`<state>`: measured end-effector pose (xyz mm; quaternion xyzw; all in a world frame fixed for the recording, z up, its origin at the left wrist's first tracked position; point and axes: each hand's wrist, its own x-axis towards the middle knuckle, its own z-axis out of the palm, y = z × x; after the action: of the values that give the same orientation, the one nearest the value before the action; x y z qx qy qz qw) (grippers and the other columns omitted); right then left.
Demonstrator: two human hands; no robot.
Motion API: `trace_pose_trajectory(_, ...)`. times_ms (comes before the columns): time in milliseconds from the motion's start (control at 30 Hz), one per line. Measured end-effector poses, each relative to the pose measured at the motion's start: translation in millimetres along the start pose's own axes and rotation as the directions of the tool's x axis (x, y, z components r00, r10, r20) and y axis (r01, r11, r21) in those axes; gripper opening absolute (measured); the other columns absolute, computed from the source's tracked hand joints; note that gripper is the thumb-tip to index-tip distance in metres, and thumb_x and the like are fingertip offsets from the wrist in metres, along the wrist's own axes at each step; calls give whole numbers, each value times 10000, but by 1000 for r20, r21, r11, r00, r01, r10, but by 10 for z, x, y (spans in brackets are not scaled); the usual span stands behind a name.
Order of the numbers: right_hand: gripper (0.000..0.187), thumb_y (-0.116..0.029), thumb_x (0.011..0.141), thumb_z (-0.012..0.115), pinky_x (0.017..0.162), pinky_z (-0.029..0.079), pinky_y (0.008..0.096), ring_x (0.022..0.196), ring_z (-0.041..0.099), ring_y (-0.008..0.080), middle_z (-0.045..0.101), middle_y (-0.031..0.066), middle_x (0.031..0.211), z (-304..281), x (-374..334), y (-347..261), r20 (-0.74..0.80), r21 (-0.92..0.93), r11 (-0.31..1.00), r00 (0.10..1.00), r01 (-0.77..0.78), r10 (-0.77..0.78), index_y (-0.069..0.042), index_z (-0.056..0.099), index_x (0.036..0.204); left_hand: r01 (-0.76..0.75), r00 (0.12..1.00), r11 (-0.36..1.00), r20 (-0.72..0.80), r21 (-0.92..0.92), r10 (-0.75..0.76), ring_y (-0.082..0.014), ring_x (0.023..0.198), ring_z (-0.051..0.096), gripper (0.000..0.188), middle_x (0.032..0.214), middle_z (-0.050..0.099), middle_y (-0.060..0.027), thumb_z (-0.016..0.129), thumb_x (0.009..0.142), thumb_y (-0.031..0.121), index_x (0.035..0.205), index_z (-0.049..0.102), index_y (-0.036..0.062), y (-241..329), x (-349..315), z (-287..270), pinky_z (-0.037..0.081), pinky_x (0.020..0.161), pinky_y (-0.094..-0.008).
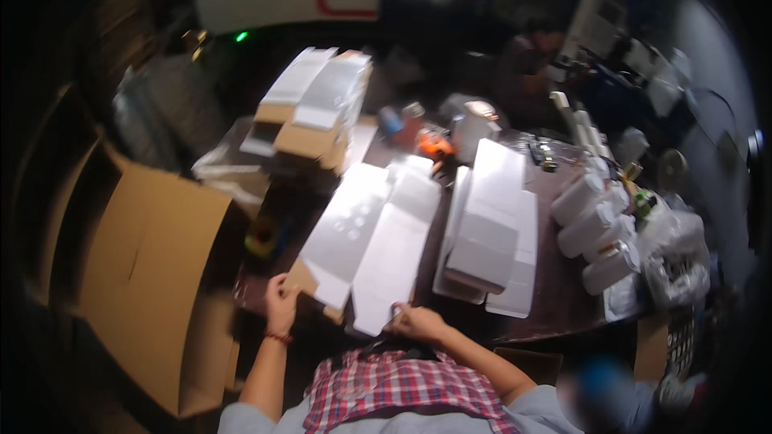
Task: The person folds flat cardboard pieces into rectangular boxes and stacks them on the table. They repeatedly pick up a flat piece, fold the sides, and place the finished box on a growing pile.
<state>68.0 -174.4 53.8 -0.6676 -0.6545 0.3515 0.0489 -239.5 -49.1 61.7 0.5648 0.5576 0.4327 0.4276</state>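
Two long flat white cartons lie before me on the dark table. My left hand point(281, 304), with a beaded bracelet at the wrist, pinches the brown flap at the near left corner of the left carton point(344, 229). At the near end of the right carton point(396, 249), my right hand point(420, 324) has its fingers curled on the edge. A stack of white folded cartons point(489, 217) sits right of these. Further back, another bundle of white and brown cartons point(318, 100) stands partly wrapped in clear plastic.
A big brown cardboard box point(153, 257) stands at my left. White plastic bottles point(591, 225) line the table's right side beside a clear plastic bag point(675, 257). An orange tape dispenser point(435, 143) and a white roll point(476, 124) lie behind the cartons. Another person point(531, 60) sits beyond the table.
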Motion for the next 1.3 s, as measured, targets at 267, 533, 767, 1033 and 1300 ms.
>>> trace_pose_trajectory(267, 607, -389, 879, 619, 965, 421, 430, 1167, 549, 318, 564, 170, 1271, -1705, -487, -1322, -685, -411, 764, 385, 497, -618, -71, 439, 1364, -649, 758, 740, -62, -178, 650, -204, 1023, 616, 219, 1090, 655, -121, 540, 896, -83, 1087, 600, 5, 2151, 68, -355, 477, 914, -331)
trace_pose_trajectory(533, 418, -196, 845, 695, 828, 503, 369, 1009, 645, 262, 649, 97, 1097, -2517, -660, -2228, -581, -246, 420, 214, 873, -785, -49, 534, 1202, -971, 120, 56, 273, 234, 954, -311, 991, 620, 278, 1074, 627, -175, 557, 855, -62, 1119, 523, 19, 3805, -455, -430, 433, 949, -548)
trace_pose_trajectory(767, 204, -1, 903, 609, 717, 474, 244, 831, 582, 98, 607, 41, 915, -2619, -468, -1950, -904, -8, 196, 77, 981, -421, -4, 558, 1101, -659, 4, 164, -215, 734, 977, -378, 1384, 305, 444, 1511, 289, -187, 542, 934, 208, 1340, 415, 84, 3401, -480, -649, 228, 1133, -550)
trace_pose_trajectory(1033, 180, -48, 923, 597, 710, 403, 196, 814, 501, 52, 560, 9, 917, -2539, -536, -1775, -893, 199, 161, 247, 967, -377, -4, 554, 1092, -714, 395, 529, -360, 458, 845, -271, 1360, 348, 506, 1552, 240, -123, 531, 972, 240, 1423, 383, 64, 3012, -146, -589, 364, 1055, -412)
trace_pose_trajectory(1300, 260, -69, 916, 610, 799, 464, 238, 923, 575, 86, 632, 27, 1004, -2711, -559, -1712, -801, 240, 199, 310, 950, -512, 9, 569, 1161, -777, 443, 555, -367, 298, 818, -310, 1377, 339, 490, 1546, 254, -161, 496, 993, 225, 1449, 364, 102, 2879, -94, -544, 347, 1079, -432)
